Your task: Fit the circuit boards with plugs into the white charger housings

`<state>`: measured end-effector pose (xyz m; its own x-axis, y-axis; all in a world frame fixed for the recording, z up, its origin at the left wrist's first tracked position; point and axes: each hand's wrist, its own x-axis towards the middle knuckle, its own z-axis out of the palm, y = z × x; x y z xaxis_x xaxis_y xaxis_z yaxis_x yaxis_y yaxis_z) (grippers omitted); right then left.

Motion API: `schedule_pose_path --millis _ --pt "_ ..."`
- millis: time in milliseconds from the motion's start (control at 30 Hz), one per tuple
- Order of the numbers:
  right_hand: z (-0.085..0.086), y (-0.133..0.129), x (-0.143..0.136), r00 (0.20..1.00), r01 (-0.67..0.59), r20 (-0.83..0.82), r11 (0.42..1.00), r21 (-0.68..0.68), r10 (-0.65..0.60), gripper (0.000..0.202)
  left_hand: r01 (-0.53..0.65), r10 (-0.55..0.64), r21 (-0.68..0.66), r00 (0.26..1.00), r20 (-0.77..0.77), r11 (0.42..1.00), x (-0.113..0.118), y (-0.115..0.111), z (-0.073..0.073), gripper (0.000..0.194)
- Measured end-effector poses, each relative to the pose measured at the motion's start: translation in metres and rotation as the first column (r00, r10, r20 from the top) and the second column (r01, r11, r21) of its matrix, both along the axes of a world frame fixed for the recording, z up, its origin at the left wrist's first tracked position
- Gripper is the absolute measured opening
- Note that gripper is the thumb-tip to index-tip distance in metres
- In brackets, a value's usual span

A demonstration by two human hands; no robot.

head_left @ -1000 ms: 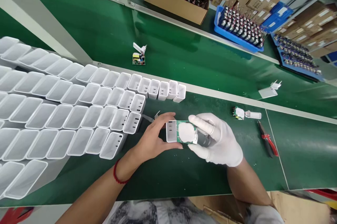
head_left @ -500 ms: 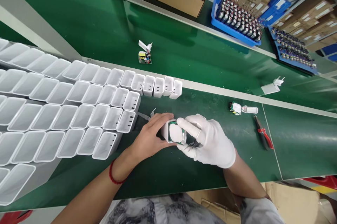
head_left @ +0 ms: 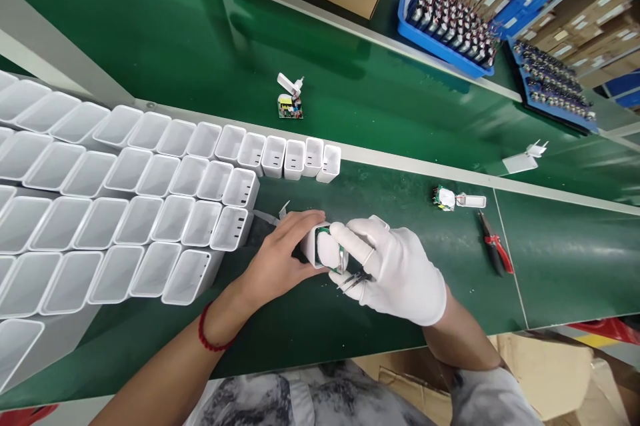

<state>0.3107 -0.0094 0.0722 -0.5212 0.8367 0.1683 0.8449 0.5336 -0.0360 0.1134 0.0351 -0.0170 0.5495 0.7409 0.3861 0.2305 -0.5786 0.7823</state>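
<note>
My bare left hand (head_left: 283, 256), with a red cord at the wrist, is wrapped round a white plastic housing (head_left: 310, 249) lying on its side, open end to the right. A circuit board (head_left: 343, 259) with a round white pad (head_left: 329, 250) sits partly in that opening. My white-gloved right hand (head_left: 395, 269) pinches the board at its outer edge. Dark tweezers (head_left: 357, 278) are tucked in the same hand, tips pointing left. Behind the gloved fingers a small white piece (head_left: 380, 221) shows in part. How deep the board sits is hidden.
Rows of open white housings (head_left: 167, 176) fill the left side. Red-handled pliers (head_left: 495, 246) lie at right, near a board with a white cover (head_left: 445, 199). Another board (head_left: 290, 105) and a white plug part (head_left: 525, 158) lie behind the rail. A blue tray (head_left: 445, 29) stands on the shelf.
The view has shifted slightly. Both hands stay together at the housing's opening, and the board appears slightly turned between my right fingers.
</note>
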Motion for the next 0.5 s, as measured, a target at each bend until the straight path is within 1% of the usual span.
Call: schedule_pose_path --millis 267,500 --pt "0.0016 -0.0002 -0.0014 1.0 0.017 0.021 0.999 -0.044 -0.016 0.035 -0.002 0.002 -0.002 1.0 -0.014 1.0 -0.0006 -0.0003 0.0 0.057" --pt "0.0026 0.0 -0.0038 0.999 0.038 0.04 0.996 -0.081 -0.035 0.035 -0.005 0.005 -0.004 1.0 -0.023 1.0 0.0002 -0.0003 0.0011 0.057"
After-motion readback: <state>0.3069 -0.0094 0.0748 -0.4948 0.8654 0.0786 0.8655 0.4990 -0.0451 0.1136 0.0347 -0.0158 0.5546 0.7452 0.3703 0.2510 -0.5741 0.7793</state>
